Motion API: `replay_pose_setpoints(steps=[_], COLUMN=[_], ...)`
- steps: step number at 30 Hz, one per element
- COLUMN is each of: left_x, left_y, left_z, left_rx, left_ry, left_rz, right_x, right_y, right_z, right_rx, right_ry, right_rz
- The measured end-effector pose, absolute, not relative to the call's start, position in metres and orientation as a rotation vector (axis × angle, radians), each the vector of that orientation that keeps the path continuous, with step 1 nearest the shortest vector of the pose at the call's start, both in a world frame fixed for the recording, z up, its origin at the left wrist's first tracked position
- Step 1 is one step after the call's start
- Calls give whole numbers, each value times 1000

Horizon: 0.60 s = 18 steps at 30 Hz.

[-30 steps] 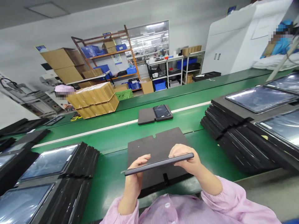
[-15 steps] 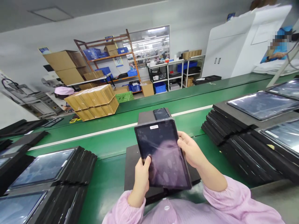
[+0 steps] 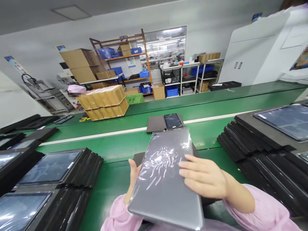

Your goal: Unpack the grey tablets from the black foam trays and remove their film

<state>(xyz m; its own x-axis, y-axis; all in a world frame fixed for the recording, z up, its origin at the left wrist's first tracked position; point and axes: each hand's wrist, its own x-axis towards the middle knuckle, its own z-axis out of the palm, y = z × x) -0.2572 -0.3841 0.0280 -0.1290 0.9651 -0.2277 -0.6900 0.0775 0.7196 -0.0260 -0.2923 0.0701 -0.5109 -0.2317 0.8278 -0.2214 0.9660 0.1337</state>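
A grey tablet (image 3: pixel 166 179) is tilted in front of me, its back facing up under wrinkled clear film. My left hand (image 3: pixel 133 176) supports it from the left edge; the thumb sticks out and the other fingers are hidden under the tablet. Flat on the right side of the tablet's back lies my right hand (image 3: pixel 204 176), fingers stretched out. Below and behind the tablet, a dark foam pad (image 3: pixel 139 158) shows in part on the green conveyor belt (image 3: pixel 113 183).
Stacks of black foam trays with tablets (image 3: pixel 51 166) stand left, with more black trays (image 3: pixel 260 144) right. Farther back, a small dark-screened device (image 3: pixel 173 121) rests on a brown pad (image 3: pixel 155 124). Cardboard cartons (image 3: pixel 106 102) sit beyond, near a person in a pink cap (image 3: pixel 76 89).
The tablet has been turned over from screen side to back. My right hand has gone from gripping its edge to lying flat on the back. My view has shifted slightly left.
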Motion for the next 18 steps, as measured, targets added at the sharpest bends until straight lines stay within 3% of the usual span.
replay_pose_setpoints(steps=[3,7,10,18], left_x=[-254,-242,-233,-213], left_y=[-392,-387,-382,-384], left_z=[27,30,37,35], left_rx=[370,286,253,199], left_ry=[952,1049,1121,1175], left_rz=[1422,1527,1582,1573], right_x=[-24,-24,-25,-23], right_y=[-286,-271,-268,-270], right_z=[62,39,31,40], right_rx=[183,-616,-879,-1028], right_ry=[-2178,-1951,-1950,-2396], right_rz=[-20,635,1001,533])
